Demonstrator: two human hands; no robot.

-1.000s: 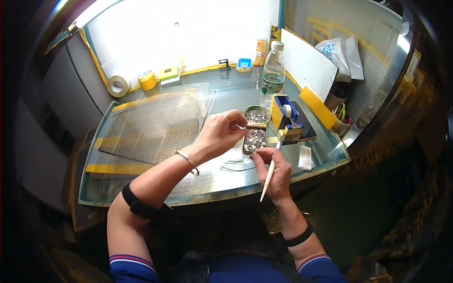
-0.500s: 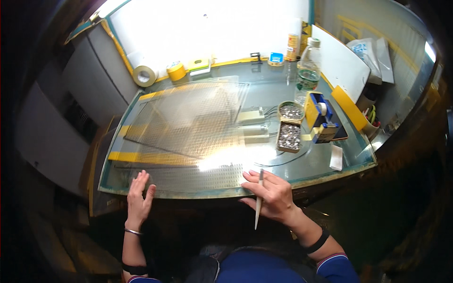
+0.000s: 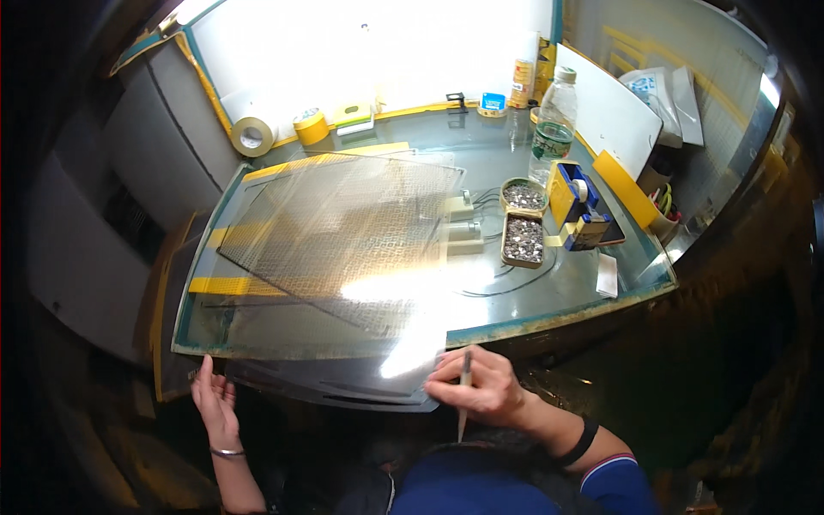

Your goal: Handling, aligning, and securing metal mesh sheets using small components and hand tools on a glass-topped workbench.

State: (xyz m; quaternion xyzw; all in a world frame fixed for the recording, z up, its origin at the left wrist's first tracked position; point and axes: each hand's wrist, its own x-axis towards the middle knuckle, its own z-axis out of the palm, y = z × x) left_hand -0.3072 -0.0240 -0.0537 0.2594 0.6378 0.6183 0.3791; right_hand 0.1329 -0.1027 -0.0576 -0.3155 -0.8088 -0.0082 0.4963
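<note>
A large clear sheet (image 3: pixel 343 373) reaches over the near edge of the glass-topped table (image 3: pixel 506 322) toward me. My right hand (image 3: pixel 482 386) pinches its near right corner. Tucked between the same hand's fingers is a slim, pale, pointed tool (image 3: pixel 463 422) with a grey end; its exact kind cannot be made out. My left hand (image 3: pixel 215 402) is open beside the sheet's near left corner, palm turned inward; whether it touches the sheet is unclear. Under the sheet lies a dark-edged panel with a fine grid pattern (image 3: pixel 283 232).
Two containers of small metallic pieces (image 3: pixel 524 240) stand by a blue tape dispenser (image 3: pixel 584 202) and a plastic bottle (image 3: pixel 552 129). Pale blocks with cables (image 3: pixel 464 232) lie beside the panel. Tape rolls (image 3: pixel 253 136) line the back, and a white card (image 3: pixel 607 276) lies front right.
The clear sheet has slid toward me, past the table's near edge. My right hand has drawn back with its corner; my left hand has moved down and left, off the table.
</note>
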